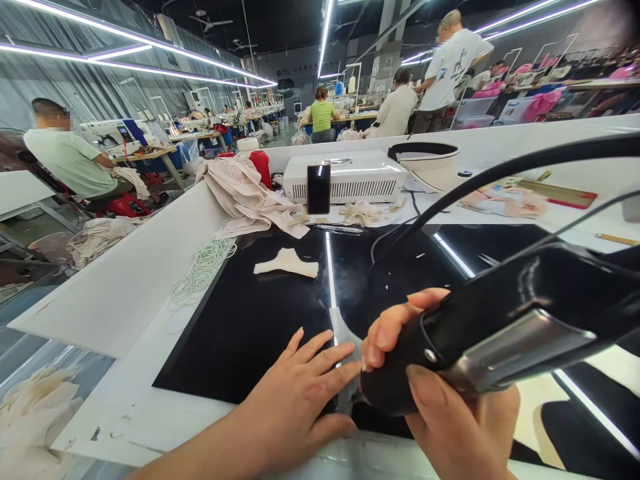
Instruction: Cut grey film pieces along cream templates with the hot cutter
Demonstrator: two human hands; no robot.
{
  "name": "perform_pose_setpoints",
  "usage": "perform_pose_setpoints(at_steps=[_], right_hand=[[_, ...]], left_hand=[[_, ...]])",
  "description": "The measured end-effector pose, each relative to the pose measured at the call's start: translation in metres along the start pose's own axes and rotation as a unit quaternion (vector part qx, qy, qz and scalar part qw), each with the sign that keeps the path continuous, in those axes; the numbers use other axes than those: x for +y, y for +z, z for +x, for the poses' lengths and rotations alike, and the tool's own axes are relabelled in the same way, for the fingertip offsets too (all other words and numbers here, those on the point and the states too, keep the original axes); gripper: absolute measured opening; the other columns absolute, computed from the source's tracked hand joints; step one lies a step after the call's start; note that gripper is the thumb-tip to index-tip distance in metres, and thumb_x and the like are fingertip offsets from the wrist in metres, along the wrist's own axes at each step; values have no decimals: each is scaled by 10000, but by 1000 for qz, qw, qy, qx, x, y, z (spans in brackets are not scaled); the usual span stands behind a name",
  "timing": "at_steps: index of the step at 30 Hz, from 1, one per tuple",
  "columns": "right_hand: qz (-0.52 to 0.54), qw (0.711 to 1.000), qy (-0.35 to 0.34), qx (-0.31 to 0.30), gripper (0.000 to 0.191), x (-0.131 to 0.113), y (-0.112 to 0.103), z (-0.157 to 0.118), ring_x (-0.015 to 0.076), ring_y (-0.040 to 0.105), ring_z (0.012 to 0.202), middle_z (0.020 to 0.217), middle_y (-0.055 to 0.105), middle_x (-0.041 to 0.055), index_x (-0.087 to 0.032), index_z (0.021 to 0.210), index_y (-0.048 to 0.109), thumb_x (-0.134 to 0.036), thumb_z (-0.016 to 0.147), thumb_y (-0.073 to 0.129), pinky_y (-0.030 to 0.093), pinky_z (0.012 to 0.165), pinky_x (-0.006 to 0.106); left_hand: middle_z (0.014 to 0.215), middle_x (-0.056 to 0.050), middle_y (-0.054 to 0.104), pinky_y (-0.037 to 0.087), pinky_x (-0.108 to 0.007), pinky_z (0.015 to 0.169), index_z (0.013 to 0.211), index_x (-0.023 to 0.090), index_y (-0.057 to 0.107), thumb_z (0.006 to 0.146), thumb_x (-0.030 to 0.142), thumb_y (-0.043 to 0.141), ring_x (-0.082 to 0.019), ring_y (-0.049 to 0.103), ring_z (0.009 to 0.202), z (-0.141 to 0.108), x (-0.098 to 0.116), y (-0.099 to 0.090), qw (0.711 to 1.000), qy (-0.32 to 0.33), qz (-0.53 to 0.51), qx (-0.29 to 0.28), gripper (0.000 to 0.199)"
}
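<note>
My right hand (450, 413) is wrapped round a thick black corded hand tool (500, 320) with a metal lever along its side. The tool's tip points down and left, close to a pale grey curved piece (345, 330) on the black board (240, 327). Whether the tip touches the piece I cannot tell. Lying flat with fingers spread, my left hand (310, 383) presses on that piece, its fingertips just left of the tool. Farther back on the board rests a small cream cut piece (287, 262).
A white vented box (345, 177) with a phone (319, 189) against it stands behind the board. Beige fabric (255, 190) and a tangle of pale green cord (205, 267) lie left. The tool's black cable (480, 167) arches across the right. Several people sit or stand beyond.
</note>
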State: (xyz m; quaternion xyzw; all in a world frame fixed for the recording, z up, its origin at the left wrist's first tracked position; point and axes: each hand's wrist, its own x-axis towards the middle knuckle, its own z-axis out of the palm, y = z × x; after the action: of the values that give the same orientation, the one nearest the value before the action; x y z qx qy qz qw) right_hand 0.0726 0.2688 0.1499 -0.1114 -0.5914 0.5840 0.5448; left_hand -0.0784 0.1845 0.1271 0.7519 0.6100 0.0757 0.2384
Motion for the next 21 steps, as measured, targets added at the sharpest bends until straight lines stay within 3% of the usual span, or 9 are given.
perform_pose_setpoints(at_steps=[4, 10, 15, 18, 21], right_hand=[[31, 999, 18, -6, 225, -3, 1, 2, 165, 612, 654, 826, 622, -7, -303, 1111, 581, -315, 930, 715, 597, 666, 352], [32, 999, 23, 19, 347, -2, 1, 1, 151, 562, 642, 791, 582, -14, -308, 1170, 565, -411, 902, 760, 569, 552, 262], [26, 1000, 15, -2, 311, -1, 2, -3, 155, 573, 666, 815, 591, 1, -294, 1202, 554, -405, 952, 704, 567, 583, 284], [22, 1000, 8, -8, 299, -1, 0, -3, 154, 591, 690, 840, 615, 4, -299, 1236, 544, -363, 976, 677, 568, 636, 301], [28, 1000, 7, 1, 318, 2, -5, -1, 154, 600, 683, 822, 623, 0, -291, 1212, 574, -383, 944, 720, 568, 639, 303]], left_hand=[[1662, 0, 319, 174, -722, 1214, 1581, 340, 329, 976, 399, 692, -343, 215, 1554, 2, -3, 2, 1000, 0, 6, -3, 708], [1677, -9, 275, 175, -731, 1210, 1593, 328, 311, 970, 478, 684, -359, 215, 1551, 6, -7, 3, 1000, 0, 15, -14, 741], [1678, -25, 272, 165, -721, 1216, 1616, 335, 238, 976, 489, 671, -344, 216, 1553, 7, -7, 3, 1000, 4, 11, -3, 788], [1669, -31, 297, 157, -727, 1213, 1603, 342, 276, 947, 452, 725, -345, 216, 1554, 5, -7, 3, 1000, 2, -8, -5, 803], [1634, -34, 378, 175, -712, 1217, 1555, 318, 388, 1008, 371, 652, -321, 257, 1545, 1, -10, 1, 999, -15, -32, 11, 610]])
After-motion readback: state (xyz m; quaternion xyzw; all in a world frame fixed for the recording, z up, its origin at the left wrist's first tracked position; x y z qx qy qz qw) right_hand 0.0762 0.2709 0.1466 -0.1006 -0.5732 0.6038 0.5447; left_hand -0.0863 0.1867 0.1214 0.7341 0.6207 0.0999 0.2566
